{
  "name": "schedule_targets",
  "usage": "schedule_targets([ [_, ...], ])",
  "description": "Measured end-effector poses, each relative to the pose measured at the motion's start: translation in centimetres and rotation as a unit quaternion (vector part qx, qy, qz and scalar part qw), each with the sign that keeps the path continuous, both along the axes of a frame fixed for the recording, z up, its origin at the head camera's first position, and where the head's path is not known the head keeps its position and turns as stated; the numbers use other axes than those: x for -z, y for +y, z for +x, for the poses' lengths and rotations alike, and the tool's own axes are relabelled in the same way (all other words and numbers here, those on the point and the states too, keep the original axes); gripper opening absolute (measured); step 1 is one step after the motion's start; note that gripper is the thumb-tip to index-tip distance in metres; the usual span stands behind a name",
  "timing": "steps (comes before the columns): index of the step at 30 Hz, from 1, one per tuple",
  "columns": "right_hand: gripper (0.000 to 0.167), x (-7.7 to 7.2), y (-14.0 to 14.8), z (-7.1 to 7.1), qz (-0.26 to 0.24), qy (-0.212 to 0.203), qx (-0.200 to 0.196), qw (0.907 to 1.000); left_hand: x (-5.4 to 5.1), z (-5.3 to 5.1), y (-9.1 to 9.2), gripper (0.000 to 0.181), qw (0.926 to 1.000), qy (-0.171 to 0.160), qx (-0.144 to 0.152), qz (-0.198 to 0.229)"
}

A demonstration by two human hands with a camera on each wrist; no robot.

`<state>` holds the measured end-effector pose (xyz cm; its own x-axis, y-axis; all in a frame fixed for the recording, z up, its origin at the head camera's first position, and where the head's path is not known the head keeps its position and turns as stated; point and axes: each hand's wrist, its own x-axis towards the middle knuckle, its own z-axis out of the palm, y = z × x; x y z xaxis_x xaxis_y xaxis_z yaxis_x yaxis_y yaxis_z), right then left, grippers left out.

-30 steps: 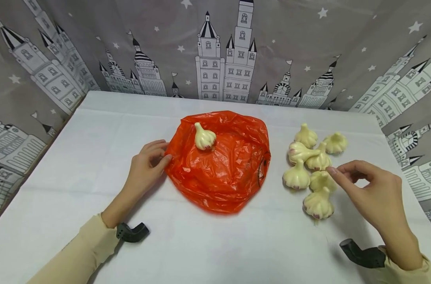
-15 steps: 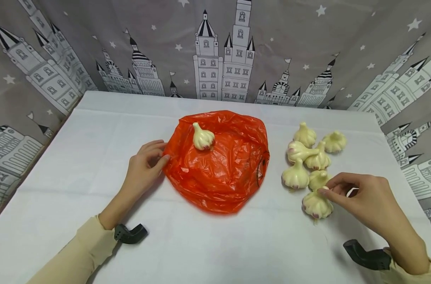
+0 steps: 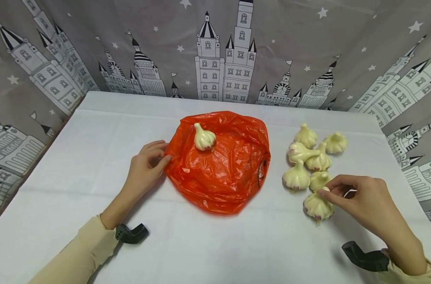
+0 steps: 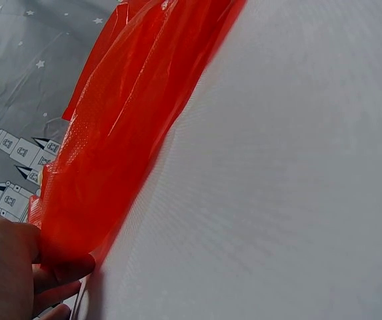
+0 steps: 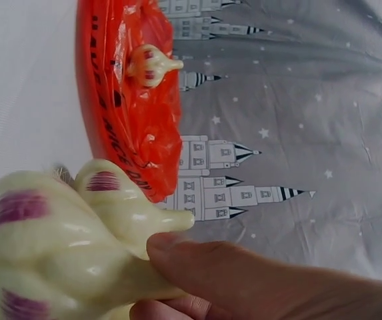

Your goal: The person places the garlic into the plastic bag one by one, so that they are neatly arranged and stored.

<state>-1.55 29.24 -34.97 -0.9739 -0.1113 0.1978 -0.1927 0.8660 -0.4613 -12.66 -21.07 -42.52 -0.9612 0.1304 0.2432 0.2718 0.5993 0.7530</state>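
A red plastic bag [image 3: 215, 169] lies opened out on the white table, one garlic bulb [image 3: 204, 138] inside it toward the back left. At its left edge my left hand [image 3: 144, 165] pinches the plastic between thumb and fingers; the left wrist view shows the fingertips [image 4: 71, 270] against the bag [image 4: 111, 147]. My right hand [image 3: 366, 201] holds the stem of the nearest garlic bulb [image 3: 318, 207] between thumb and fingers, and that bulb still sits on the table. The right wrist view has this bulb [image 5: 51, 240] large, its stem end partly hidden by the thumb [image 5: 197, 257].
Several more garlic bulbs [image 3: 296, 175] cluster behind the held one, right of the bag. One bulb [image 3: 336, 142] sits at the group's far right. A grey cloth with printed castles [image 3: 236, 55] hangs behind the white table [image 3: 215, 248].
My right hand has come left and nearer, from above the cluster's right side to the nearest bulb's stem. My left hand stays at the bag's edge.
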Motion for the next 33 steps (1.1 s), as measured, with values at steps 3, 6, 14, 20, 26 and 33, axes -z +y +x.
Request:
schedule_targets([
  [3,0.019,-0.3,-0.1,0.1,0.014,0.012,-0.003,0.9998,0.0,0.0,0.0,0.014,1.0,0.003,0.0,0.001],
  [6,0.02,-0.7,-0.2,0.4,0.019,0.02,-0.004,0.9996,-0.1,0.0,0.0,0.014,0.9999,0.012,0.003,0.005],
  [14,0.024,-2.5,-1.1,0.5,0.001,0.059,-0.011,0.9982,-0.1,-0.2,0.2,0.017,0.9993,0.034,0.012,0.009],
  [20,0.025,-4.2,-2.2,0.0,-0.014,0.072,-0.027,0.9969,0.3,0.0,0.3,0.017,0.9997,0.023,0.005,0.005],
  [26,0.023,-4.8,-3.4,-0.4,-0.026,0.066,-0.037,0.9968,0.4,0.1,0.5,0.017,0.9997,0.022,0.009,0.005],
  [33,0.022,-5.1,-4.5,-1.5,-0.038,0.069,-0.057,0.9952,0.0,0.1,-0.1,0.017,0.9996,0.028,0.006,-0.004],
])
